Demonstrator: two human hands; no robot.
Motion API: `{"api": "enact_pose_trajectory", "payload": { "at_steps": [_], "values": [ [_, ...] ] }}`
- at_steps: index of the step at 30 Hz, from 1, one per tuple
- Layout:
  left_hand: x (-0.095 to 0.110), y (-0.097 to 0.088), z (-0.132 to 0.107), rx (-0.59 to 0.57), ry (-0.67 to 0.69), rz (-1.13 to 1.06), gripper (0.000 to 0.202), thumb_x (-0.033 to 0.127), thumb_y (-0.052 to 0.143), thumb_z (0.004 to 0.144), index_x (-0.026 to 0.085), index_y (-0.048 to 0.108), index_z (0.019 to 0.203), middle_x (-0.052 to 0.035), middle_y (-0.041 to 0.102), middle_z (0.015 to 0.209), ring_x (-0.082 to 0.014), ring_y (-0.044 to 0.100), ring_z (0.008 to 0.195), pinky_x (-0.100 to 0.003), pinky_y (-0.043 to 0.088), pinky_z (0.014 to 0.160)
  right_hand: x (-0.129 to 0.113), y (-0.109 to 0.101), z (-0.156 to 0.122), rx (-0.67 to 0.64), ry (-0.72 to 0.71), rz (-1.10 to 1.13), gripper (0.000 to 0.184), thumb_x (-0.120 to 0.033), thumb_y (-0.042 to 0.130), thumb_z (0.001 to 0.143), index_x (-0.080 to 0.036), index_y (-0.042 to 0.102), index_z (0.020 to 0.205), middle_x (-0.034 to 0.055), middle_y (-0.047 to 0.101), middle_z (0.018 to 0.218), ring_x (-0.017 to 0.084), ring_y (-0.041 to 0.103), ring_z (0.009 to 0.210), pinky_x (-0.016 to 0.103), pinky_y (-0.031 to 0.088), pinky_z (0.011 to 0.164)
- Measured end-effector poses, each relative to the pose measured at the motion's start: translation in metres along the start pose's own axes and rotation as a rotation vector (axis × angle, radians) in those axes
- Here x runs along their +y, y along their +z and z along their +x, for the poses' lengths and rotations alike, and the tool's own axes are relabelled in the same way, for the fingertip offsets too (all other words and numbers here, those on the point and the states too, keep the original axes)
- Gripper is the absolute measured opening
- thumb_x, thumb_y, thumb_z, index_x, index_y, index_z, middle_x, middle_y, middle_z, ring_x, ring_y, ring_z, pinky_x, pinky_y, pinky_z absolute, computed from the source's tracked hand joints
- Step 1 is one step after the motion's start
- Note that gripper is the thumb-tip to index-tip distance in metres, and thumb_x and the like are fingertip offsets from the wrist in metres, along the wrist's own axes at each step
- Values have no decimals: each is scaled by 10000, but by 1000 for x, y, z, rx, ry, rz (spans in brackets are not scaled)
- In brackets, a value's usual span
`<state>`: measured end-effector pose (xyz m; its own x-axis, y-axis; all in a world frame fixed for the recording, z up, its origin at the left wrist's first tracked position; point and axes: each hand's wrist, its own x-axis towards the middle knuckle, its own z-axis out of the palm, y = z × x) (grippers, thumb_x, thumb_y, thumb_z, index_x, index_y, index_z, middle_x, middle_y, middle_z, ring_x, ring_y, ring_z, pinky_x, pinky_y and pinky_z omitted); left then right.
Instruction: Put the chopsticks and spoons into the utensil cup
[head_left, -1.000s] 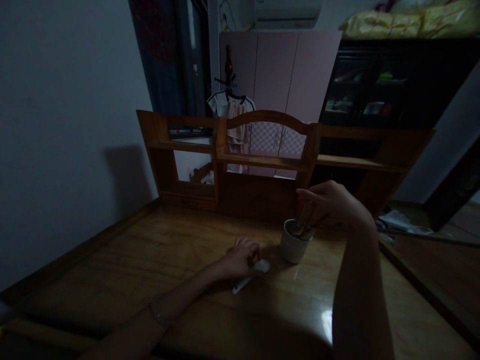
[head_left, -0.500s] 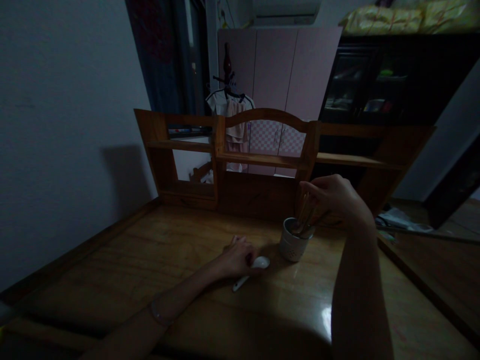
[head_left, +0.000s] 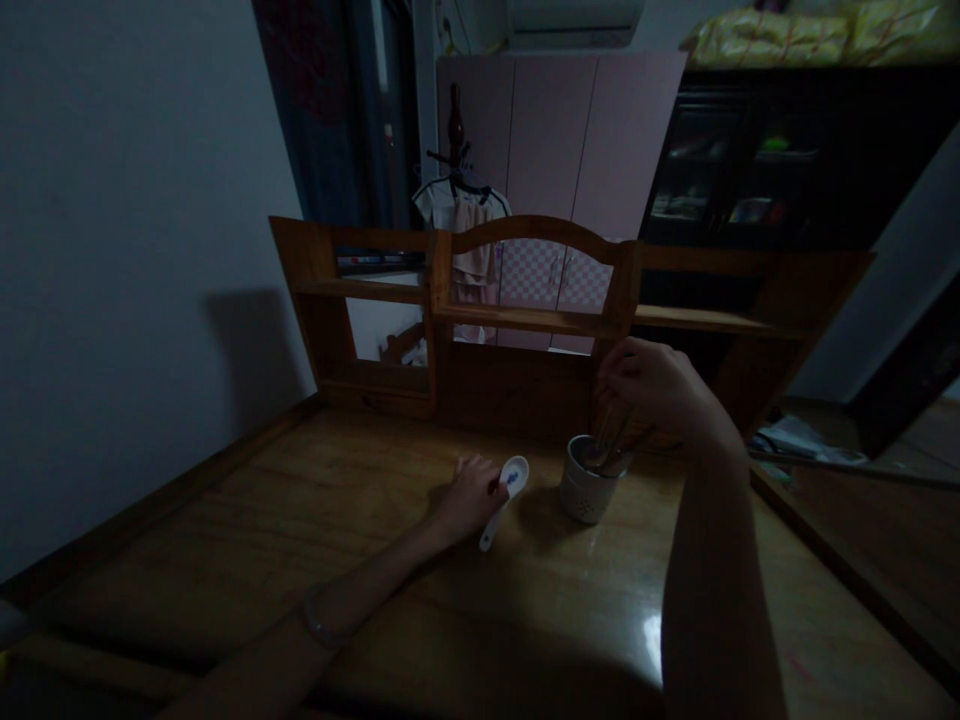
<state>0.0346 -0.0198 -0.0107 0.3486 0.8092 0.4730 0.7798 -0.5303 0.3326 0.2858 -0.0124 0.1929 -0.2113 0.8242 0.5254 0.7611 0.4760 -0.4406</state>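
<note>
Currently, behind and beneath everything, a wooden desk (head_left: 360, 480) with its open shelf unit (head_left: 525, 318), both unchanged in place. Above the desktop, right hand (head_left: 658, 385) slightly higher than a moment earlier, bent at the wrist over the cup (head_left: 587, 497), fingertips bunched near slender utensils (head_left: 616, 432); impossible to tell whether clamped on any. To the left, left hand (head_left: 471, 500) shifted a little toward the shelf, thumb and fingers closed on the white spoon (head_left: 516, 472), just beside the cup and outside it. Note the spoon's new angle: bowl swung toward the shelf, inner face exposed, apparently well under control. By material: varnished desktop, broad grain, soft glare; pale, tapering cup, small dark dots low on the wall; dim, metallic-looking utensils; smooth, ceramic-looking spoon, rounded bowl, narrow handle; smallest, a blue motif (head_left: 513, 480) within the bowl.
</note>
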Motion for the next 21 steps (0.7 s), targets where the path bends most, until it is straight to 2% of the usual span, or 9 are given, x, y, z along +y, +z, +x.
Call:
{"api": "enact_pose_trajectory", "payload": {
  "at_steps": [3, 5, 9, 12, 16, 21],
  "values": [
    [-2, -1, 4, 126, -52, -7, 199, 244, 412, 918, 188, 548, 784, -32, 584, 830, -188, 501, 846, -351, 362, 846, -20, 3, -3, -82, -9, -70, 168, -303, 660, 781, -179, 618, 677, 14, 680, 604, 142, 642, 558, 202, 418, 482],
    [-3, -2, 4, 175, -53, -21, 209, 241, 403, 923, 192, 522, 758, -29, 570, 810, -186, 498, 825, -347, 372, 828, -33, 9, -6, -132, -32, -75, 224, -353, 628, 816, -176, 622, 680, 15, 672, 597, 136, 629, 550, 205, 403, 484],
    [-4, -7, 2, 263, -27, -86, 225, 269, 380, 942, 201, 481, 753, -22, 547, 794, -182, 499, 810, -350, 389, 827, -49, 31, -8, -281, -172, -18, 158, -325, 600, 849, -180, 663, 856, 19, 698, 733, 134, 640, 646, 208, 419, 550],
    [-4, -10, 0, 349, -32, -140, 251, 293, 386, 946, 203, 454, 722, -11, 523, 763, -173, 495, 783, -336, 400, 807, -54, 54, -6, -441, -258, 1, 218, -302, 653, 816, -183, 668, 998, 32, 702, 829, 148, 648, 732, 215, 438, 617],
    [-3, -11, -1, 402, -44, -206, 223, 311, 394, 944, 202, 526, 800, -17, 557, 794, -174, 513, 794, -316, 410, 783, -58, 81, -1, -452, -272, -107, 211, -248, 640, 817, -174, 659, 1014, 61, 684, 906, 169, 633, 817, 229, 427, 683],
    [-4, -13, -1, 417, -7, -230, 219, 324, 412, 938, 201, 580, 873, -42, 603, 864, -185, 536, 840, -338, 419, 829, -64, 93, -2, -465, -313, -154, 161, -162, 593, 783, -177, 609, 942, 56, 646, 909, 167, 592, 842, 230, 389, 698]
  ]
}}
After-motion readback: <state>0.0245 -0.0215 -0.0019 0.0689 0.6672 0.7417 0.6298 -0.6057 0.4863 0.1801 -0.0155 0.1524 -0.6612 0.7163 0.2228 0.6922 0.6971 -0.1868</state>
